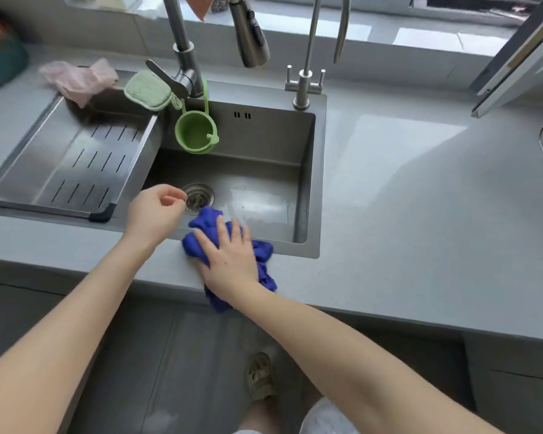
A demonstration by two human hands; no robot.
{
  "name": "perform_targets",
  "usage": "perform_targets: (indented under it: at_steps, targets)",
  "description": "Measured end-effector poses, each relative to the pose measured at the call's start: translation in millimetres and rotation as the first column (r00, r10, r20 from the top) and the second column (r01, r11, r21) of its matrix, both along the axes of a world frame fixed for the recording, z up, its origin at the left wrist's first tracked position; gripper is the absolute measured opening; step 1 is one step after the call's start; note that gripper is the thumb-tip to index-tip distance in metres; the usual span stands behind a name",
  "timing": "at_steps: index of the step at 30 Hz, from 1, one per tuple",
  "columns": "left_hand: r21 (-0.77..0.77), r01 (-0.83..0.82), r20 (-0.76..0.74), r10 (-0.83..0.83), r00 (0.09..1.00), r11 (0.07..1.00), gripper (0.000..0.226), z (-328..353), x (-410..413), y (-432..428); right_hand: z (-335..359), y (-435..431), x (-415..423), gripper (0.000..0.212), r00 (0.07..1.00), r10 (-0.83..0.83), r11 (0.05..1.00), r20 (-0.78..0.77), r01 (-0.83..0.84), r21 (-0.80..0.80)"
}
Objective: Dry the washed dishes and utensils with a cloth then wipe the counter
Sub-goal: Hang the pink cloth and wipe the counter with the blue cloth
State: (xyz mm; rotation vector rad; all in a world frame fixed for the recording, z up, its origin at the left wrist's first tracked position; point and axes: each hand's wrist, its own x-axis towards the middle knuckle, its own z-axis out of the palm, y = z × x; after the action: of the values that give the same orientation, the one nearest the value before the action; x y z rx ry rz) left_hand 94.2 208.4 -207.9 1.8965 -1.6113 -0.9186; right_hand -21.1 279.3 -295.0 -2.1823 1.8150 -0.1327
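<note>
Your forearms (pixel 76 333) are bare from the lower corners of the frame up to your left hand (pixel 152 214) and right hand (pixel 229 258). Low in the centre, your foot wears an olive-tan strapped sandal (pixel 259 377). At the bottom edge, right of centre, a pale, whitish garment (pixel 323 416) shows, blurred.

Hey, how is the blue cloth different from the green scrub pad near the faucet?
The blue cloth is crumpled and loose, while the green scrub pad keeps a flat, rounded-square shape. The blue cloth lies on the front rim of the sink and hangs partly over the counter edge, while the green scrub pad sits at the back beside the faucet. The right hand presses the blue cloth; nothing touches the green scrub pad. Both are cleaning items at the sink's edge.
</note>
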Motion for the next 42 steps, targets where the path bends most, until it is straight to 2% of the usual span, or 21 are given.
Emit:
perform_targets:
  at_steps: [2,5,6,8,11,13,14,16,18,20,21,23,24,25,26,28,31,35,42]
  targets:
    - [-0.009,0.005,-0.005,-0.005,1.000,1.000,0.018,3.5,1.6,-3.0,-2.1,-17.7,19.2,0.052,0.978,0.206,0.978,-0.024,-0.206,-0.005]
    - [-0.022,0.022,-0.001,-0.022,1.000,1.000,0.018,6.3,-2.7,-8.7,-10.4,-14.9,-0.4,0.048,0.905,0.421,0.901,-0.059,-0.425,-0.087]
    - [-0.016,0.025,0.000,-0.025,1.000,1.000,0.018,7.3,-6.2,-10.4,-14.2,-6.4,-16.4,0.047,0.886,0.461,0.878,-0.060,-0.464,-0.116]
    - [0.003,0.037,0.010,-0.037,0.999,0.999,0.017,10.2,-15.6,-14.2,-17.0,19.0,-59.0,0.045,0.899,0.436,0.886,-0.037,-0.436,-0.156]
    - [0.013,0.063,0.018,-0.064,0.998,0.998,0.018,13.1,-32.6,-20.6,-14.7,70.3,-148.0,0.046,0.982,0.186,0.974,0.014,-0.182,-0.134]
    - [0.018,0.092,0.015,-0.092,0.996,0.996,0.019,14.5,-47.8,-24.4,-14.2,100.8,-222.2,0.047,0.995,-0.092,0.992,0.027,0.094,-0.086]
    - [0.018,0.107,0.008,-0.107,0.994,0.994,0.020,14.8,-56.8,-26.5,-14.0,110.3,-259.4,0.049,0.965,-0.262,0.963,0.017,0.263,-0.061]
    - [0.013,0.148,0.002,-0.148,0.989,0.989,0.020,16.4,-77.0,-31.8,-7.5,110.3,-321.3,0.053,0.845,-0.535,0.844,0.012,0.535,-0.042]
    - [0.006,0.189,-0.009,-0.189,0.982,0.982,0.020,18.2,-99.7,-39.0,6.9,91.9,-353.6,0.050,0.746,-0.665,0.747,0.039,0.665,0.001]
    - [-0.003,0.215,-0.036,-0.215,0.976,0.977,0.020,20.4,-122.9,-47.8,19.1,71.4,-358.1,0.043,0.720,-0.687,0.724,0.099,0.689,0.007]
    - [-0.006,0.228,-0.044,-0.228,0.973,0.974,0.021,22.0,-133.7,-52.3,22.5,65.0,-353.9,0.042,0.748,-0.648,0.754,0.141,0.657,-0.017]
    - [-0.004,0.254,-0.048,-0.254,0.966,0.967,0.022,24.9,-152.8,-62.6,27.0,58.4,-342.7,0.044,0.880,-0.455,0.877,0.135,0.469,-0.107]
    - [0.000,0.263,-0.050,-0.263,0.964,0.965,0.022,25.3,-160.6,-68.8,22.1,55.7,-338.7,0.048,0.946,-0.322,0.937,0.036,0.324,-0.131]
    - [0.006,0.270,-0.051,-0.269,0.962,0.963,0.022,25.7,-167.5,-74.6,15.8,50.9,-334.0,0.055,0.973,-0.221,0.971,-0.060,0.214,-0.110]
    - [0.013,0.273,-0.047,-0.272,0.961,0.962,0.022,25.4,-173.9,-80.7,11.2,44.1,-324.8,0.063,0.978,-0.183,0.982,-0.105,0.177,-0.063]
    - [0.019,0.272,-0.029,-0.272,0.962,0.962,0.022,22.4,-184.3,-93.5,5.8,25.7,-301.1,0.068,0.980,-0.187,0.982,-0.062,0.186,-0.020]
    - [0.039,0.254,-0.014,-0.254,0.967,0.966,0.019,13.9,-196.2,-111.7,-3.3,-2.7,-289.1,0.056,0.994,-0.093,0.996,-0.056,0.092,-0.021]
    - [0.072,0.202,-0.006,-0.202,0.979,0.977,0.016,-3.2,-203.0,-136.0,-4.1,-79.4,-321.6,0.047,0.998,0.060,0.995,-0.021,-0.061,-0.081]
    - [0.100,0.082,0.016,-0.084,0.996,0.992,0.016,-21.4,-204.4,-171.1,9.4,-278.9,-354.7,0.065,0.996,-0.005,1.000,-0.085,0.003,-0.017]
